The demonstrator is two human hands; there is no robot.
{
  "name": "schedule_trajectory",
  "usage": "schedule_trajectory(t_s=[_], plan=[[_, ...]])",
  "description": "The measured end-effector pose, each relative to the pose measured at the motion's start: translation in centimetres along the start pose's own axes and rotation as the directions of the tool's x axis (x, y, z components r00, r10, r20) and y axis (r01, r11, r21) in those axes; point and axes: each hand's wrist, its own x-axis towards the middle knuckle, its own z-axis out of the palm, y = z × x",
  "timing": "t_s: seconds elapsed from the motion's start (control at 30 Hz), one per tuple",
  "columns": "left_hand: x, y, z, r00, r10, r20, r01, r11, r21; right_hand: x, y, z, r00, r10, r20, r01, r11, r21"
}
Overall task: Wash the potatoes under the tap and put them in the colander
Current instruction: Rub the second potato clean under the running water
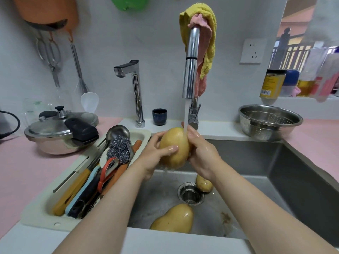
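Observation:
I hold a large yellow potato point(178, 143) over the steel sink point(256, 162), under the running stream from the chrome tap point(190, 70). My left hand point(156, 156) grips its left side with the thumb across the front. My right hand point(201, 153) clasps its right side. Water runs off the potato's underside. Two more potatoes lie in the sink: a small one point(203, 184) right of the drain and a big one point(176, 219) at the near wall. The steel colander point(269, 121) stands on the counter at the right and looks empty.
A utensil tray point(55, 208) with handles, a ladle and steel wool borders the sink's left. A pressure cooker point(60, 132) sits on the pink counter. A second small faucet point(135, 92) and a dark cup point(159, 116) stand behind the sink. Bottles line the right ledge.

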Motion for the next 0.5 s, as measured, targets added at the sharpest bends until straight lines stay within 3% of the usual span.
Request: schedule_trajectory(t_s=[0.1, 0.23, 0.37, 0.5], plan=[[-0.1, -0.1, 0.1, 0.993, -0.082, 0.081, 0.094, 0.983, -0.155, 0.3, 0.2, -0.2, 0.997, -0.020, 0.069, 0.029, 0.989, -0.142], [-0.2, -0.2, 0.5, 0.971, -0.150, 0.188, 0.187, 0.962, -0.198, 0.3, 0.3, 0.2, 0.988, -0.103, -0.111, 0.066, 0.953, -0.297], [-0.2, -0.1, 1.2, 0.975, -0.202, 0.093, 0.218, 0.952, -0.215, 0.4, 0.6, -0.1, 0.972, -0.213, -0.096, 0.151, 0.887, -0.437], [0.2, -0.4, 0.9, 0.975, -0.222, 0.000, 0.214, 0.941, -0.263, -0.1, 0.4, -0.6, 0.994, -0.102, 0.044, 0.111, 0.911, -0.396]])
